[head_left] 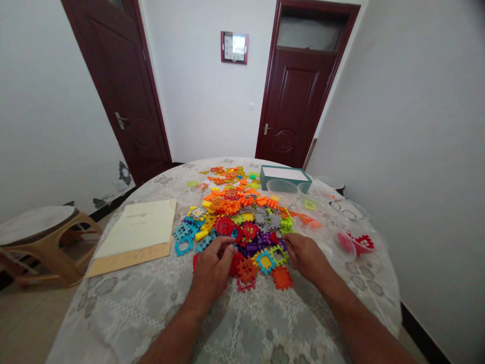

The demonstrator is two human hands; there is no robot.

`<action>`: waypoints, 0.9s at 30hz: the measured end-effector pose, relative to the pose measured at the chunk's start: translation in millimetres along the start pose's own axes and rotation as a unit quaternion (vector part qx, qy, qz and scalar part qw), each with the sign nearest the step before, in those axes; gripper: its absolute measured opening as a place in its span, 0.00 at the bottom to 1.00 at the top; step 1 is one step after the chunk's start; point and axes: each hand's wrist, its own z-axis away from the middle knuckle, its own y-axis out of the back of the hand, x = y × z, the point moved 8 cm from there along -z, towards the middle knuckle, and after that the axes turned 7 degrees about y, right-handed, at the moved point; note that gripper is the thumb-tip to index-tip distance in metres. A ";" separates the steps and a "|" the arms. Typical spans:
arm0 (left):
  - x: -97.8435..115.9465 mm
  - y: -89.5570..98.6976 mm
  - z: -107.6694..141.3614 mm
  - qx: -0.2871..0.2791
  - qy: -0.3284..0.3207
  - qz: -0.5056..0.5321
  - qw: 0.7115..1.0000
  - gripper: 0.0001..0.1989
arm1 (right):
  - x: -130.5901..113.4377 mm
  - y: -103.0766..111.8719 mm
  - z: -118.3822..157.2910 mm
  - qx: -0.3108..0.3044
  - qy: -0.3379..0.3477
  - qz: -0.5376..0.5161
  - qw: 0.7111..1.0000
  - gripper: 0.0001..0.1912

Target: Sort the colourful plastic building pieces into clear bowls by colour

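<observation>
Here, the left hand and right hand curl beside toothed plastic squares, grips unclear.

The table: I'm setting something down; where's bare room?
Bare cloth shows between the papers and left forearm, and between that and the right forearm. The middle is crowded with plastic pieces, the right with clear tubs.

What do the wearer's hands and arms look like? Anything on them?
Left hand and right hand: five-fingered, no gloves. Left forearm and right forearm: bare, no sleeves, watch or cables visible. Rings: can't tell.
</observation>
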 end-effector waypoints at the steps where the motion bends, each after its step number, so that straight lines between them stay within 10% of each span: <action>1: -1.2 -0.2 -0.5 0.000 0.001 -0.001 1.000 0.14 | 0.1 -2.2 -0.5 0.002 0.003 0.011 1.000 0.16; 18: -13.2 16.8 -6.9 0.098 0.014 0.042 0.994 0.14 | -51.8 -6.0 -4.0 0.155 0.153 -0.027 0.976 0.17; 27: -19.9 24.1 -10.9 0.119 0.041 0.055 0.991 0.18 | -77.3 -26.2 -41.9 0.090 0.177 0.006 0.980 0.21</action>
